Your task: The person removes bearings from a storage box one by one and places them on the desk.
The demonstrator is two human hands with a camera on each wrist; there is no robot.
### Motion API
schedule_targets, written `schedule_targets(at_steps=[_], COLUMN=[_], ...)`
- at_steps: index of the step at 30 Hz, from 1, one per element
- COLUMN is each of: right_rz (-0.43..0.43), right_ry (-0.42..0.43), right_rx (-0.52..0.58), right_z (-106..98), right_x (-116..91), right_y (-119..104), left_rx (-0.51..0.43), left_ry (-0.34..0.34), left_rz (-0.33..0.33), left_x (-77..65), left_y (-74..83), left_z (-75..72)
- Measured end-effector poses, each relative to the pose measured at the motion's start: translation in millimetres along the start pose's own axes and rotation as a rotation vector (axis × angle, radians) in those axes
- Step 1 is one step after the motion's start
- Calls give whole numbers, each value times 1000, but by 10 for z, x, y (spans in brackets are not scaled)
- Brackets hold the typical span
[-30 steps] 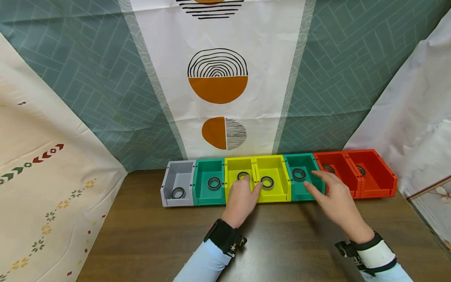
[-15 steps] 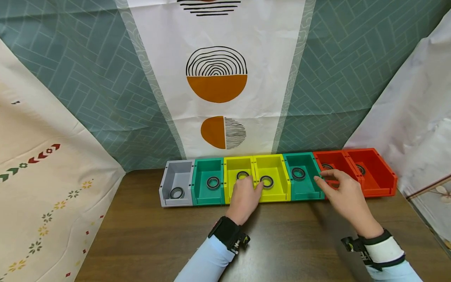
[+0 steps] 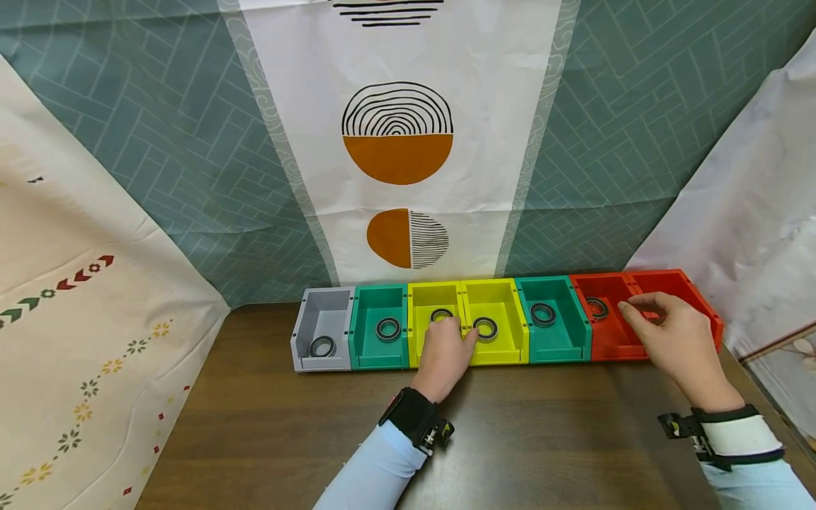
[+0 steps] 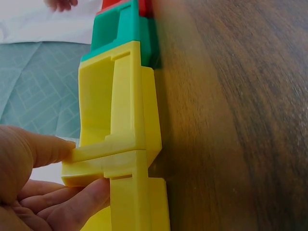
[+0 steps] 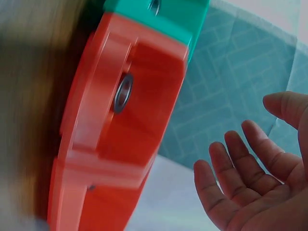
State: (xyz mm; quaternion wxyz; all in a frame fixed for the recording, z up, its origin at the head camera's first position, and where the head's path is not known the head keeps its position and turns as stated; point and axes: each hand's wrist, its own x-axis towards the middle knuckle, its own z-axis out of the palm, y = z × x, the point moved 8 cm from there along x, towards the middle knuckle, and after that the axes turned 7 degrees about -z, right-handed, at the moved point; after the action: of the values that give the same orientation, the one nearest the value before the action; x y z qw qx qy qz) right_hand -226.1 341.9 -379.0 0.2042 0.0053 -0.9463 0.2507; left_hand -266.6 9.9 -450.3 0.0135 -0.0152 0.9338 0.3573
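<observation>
My left hand (image 3: 444,360) pinches the wall shared by the two yellow bins (image 4: 96,96). Its thumb lies on one side and its fingers on the other. A black-and-silver ball bearing (image 3: 494,330) lies in the right yellow bin; another bearing (image 3: 440,311) in the left one is partly behind the fingers. Over the rightmost red bin (image 3: 681,282) hovers my right hand (image 3: 681,343), holding nothing, its fingers loosely bent in the right wrist view. A bearing (image 5: 117,100) sits in the neighbouring red bin (image 5: 144,86). My right hand covers much of the rightmost bin in the head view.
The bins form one row along the back of the brown wooden table (image 3: 510,439). Left of the yellow pair stand a green bin (image 3: 380,358) and a grey bin (image 3: 325,301), each with a bearing. Another green bin (image 3: 557,347) with a bearing adjoins the red pair.
My right hand has moved right, from the green bin across the first red bin to the last red one, uncovering the bearing in the first. My left hand keeps its place at the yellow bins.
</observation>
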Motion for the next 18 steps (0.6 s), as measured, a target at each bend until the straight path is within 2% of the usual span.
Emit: schedule_targets(at_steps=[10,18], right_rz=[22,74], right_ry=[-11,-85], right_rx=[-69,-86], right_z=[-62,-5], right_x=[139,208], right_y=[391,647], left_rx=[-10,-35], left_ry=[-19,-18], left_rz=[-26,-11], left_x=[41,44], left_y=[-28,-15], left_z=[-9,-23])
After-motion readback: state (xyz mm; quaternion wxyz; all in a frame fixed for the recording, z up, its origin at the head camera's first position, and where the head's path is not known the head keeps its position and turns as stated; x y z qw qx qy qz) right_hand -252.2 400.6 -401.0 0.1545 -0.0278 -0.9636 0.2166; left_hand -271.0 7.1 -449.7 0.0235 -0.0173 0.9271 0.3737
